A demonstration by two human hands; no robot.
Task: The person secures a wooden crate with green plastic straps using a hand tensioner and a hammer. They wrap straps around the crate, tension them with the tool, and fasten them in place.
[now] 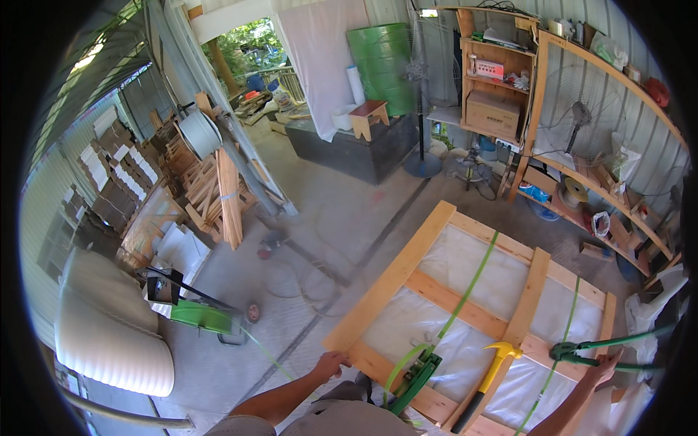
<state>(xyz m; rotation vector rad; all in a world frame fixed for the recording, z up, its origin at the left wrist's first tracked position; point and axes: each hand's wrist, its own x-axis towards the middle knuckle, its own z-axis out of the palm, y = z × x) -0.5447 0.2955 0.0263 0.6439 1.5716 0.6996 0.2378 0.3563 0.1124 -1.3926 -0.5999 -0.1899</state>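
Observation:
A wooden crate [525, 314] with white plastic sheeting between its planks lies in front of me, crossed by green straps [471, 285]. My left hand [332, 365] is at the crate's near left corner, fingers curled; what they may hold cannot be made out. On the right, my right hand [604, 368] is closed around a handle of a long-handled green tool [568, 353], whose head lies over the right strap. A green strapping tensioner [417, 379] sits on the near edge with a strap looping from it. Beside it lies a hammer [486, 385] with a yellow and black handle.
At left stand a green strap reel [202, 315] on a wheeled cart and a large white foam roll [113, 327]. Wood strips [227, 196] lean behind them. A dark box [349, 149], a pedestal fan [422, 163] and wooden shelves [502, 87] line the back. A hose [298, 280] lies across the floor.

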